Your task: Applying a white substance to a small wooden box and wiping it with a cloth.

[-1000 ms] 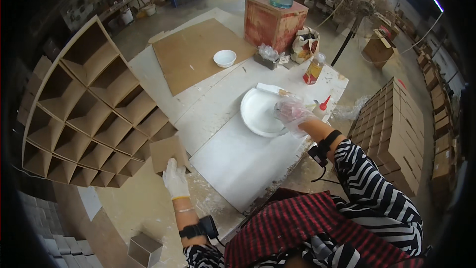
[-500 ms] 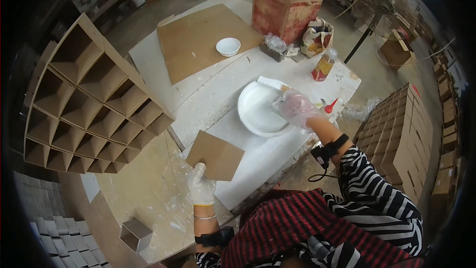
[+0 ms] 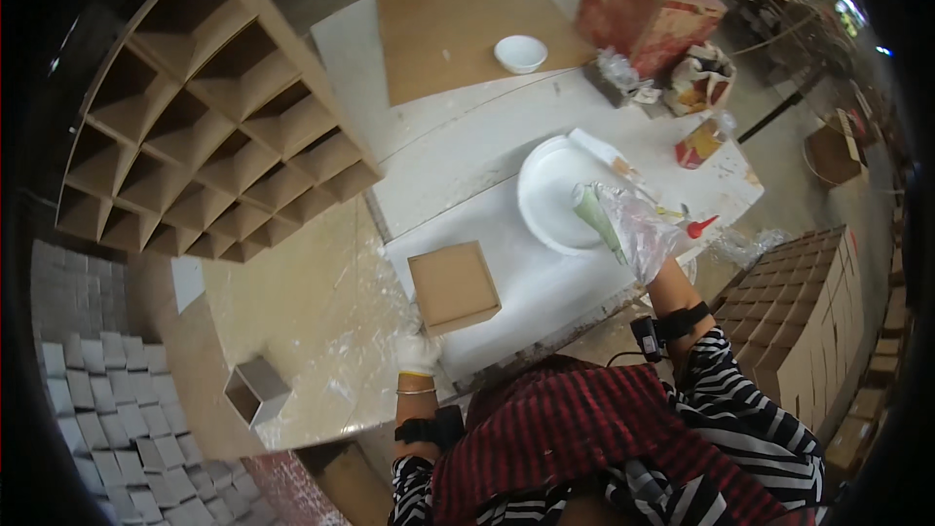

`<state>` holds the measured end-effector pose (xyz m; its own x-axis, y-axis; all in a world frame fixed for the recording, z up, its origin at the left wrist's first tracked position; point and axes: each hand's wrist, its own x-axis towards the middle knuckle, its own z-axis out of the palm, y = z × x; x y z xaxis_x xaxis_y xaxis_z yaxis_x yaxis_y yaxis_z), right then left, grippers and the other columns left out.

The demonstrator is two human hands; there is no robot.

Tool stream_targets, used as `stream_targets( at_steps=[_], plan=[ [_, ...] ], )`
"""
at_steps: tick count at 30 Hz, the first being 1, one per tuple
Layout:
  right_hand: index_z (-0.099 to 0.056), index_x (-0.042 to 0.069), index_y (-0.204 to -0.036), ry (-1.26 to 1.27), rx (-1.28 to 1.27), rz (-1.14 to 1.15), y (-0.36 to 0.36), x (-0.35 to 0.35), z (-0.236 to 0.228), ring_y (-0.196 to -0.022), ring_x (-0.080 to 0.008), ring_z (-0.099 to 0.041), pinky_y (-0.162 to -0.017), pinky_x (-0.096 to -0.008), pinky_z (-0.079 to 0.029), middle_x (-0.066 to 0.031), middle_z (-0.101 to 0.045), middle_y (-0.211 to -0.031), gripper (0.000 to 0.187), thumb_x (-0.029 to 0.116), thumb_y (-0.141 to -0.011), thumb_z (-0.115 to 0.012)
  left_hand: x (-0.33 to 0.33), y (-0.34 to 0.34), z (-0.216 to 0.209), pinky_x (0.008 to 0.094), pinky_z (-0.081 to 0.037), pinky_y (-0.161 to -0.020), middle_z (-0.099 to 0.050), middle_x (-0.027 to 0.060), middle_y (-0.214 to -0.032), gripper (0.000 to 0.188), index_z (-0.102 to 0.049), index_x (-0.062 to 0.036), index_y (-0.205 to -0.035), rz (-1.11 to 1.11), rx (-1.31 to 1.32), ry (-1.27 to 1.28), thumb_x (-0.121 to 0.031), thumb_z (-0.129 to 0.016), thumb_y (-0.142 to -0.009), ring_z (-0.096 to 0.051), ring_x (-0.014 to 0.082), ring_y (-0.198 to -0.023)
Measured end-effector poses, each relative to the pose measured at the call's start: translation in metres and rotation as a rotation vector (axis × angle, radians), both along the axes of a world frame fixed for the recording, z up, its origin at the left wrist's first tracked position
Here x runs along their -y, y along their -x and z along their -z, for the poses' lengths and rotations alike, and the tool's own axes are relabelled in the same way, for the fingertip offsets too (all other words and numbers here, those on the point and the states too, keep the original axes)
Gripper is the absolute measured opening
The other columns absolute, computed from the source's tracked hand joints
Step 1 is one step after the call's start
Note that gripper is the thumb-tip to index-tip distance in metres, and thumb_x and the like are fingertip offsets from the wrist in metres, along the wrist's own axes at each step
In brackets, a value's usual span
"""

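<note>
My left hand (image 3: 417, 351), in a whitish glove, grips a brown cardboard box (image 3: 453, 284) at its near left corner. The box is over the white board, its broad brown face turned up. My right hand (image 3: 643, 229), in a clear plastic glove, is over the right side of a white round basin (image 3: 545, 185) with white contents. A pale green piece (image 3: 597, 219) shows along this hand's left side; whether it is held or part of the glove, I cannot tell. The fingers are blurred. A white-headed brush (image 3: 596, 148) lies across the basin's far rim.
A tall cardboard grid of compartments (image 3: 209, 127) stands at left. A small open box (image 3: 256, 390) sits near left. Farther back are a white bowl (image 3: 520, 55) on a cardboard sheet (image 3: 458, 19) and a red-stained crate (image 3: 638, 15). A red-tipped bottle (image 3: 699, 227) is by my right hand.
The view has shifted, moving the scene right. The box in my left hand has turned so its sides show. My right hand has come away from the brush toward me, and the green piece now shows.
</note>
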<state>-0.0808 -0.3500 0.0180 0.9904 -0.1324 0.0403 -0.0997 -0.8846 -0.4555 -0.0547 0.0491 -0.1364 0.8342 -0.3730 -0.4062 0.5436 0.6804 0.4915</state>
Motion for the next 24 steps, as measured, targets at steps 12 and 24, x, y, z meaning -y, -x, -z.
stream_targets(
  at_steps=[12,24],
  plan=[
    [-0.069,0.004,-0.101,-0.114,0.139,-0.531,-0.052,-0.167,-0.046,-0.084,-0.0353,-0.065,-0.081,-0.0412,-0.052,-0.0159,-0.069,-0.096,0.028,0.028,-0.091,-0.057,0.011,0.008,-0.035,0.0327,-0.042,-0.102,-0.05,0.0112,-0.138,0.049,-0.041,0.0023,-0.141,-0.016,0.137,-0.167,-0.011,-0.055,-0.096,-0.05,0.0194,-0.121],
    [-0.06,0.004,-0.108,0.562,-0.395,-0.922,-0.038,-0.173,-0.013,-0.098,-0.0223,-0.061,-0.089,-0.0357,-0.048,-0.0108,-0.061,-0.101,0.025,0.015,-0.086,-0.053,0.012,0.023,-0.015,0.0329,-0.048,-0.095,-0.055,0.0106,-0.132,0.041,-0.048,0.0018,-0.136,-0.13,0.056,-0.289,-0.016,-0.051,-0.099,-0.056,0.0196,-0.115]
  ],
)
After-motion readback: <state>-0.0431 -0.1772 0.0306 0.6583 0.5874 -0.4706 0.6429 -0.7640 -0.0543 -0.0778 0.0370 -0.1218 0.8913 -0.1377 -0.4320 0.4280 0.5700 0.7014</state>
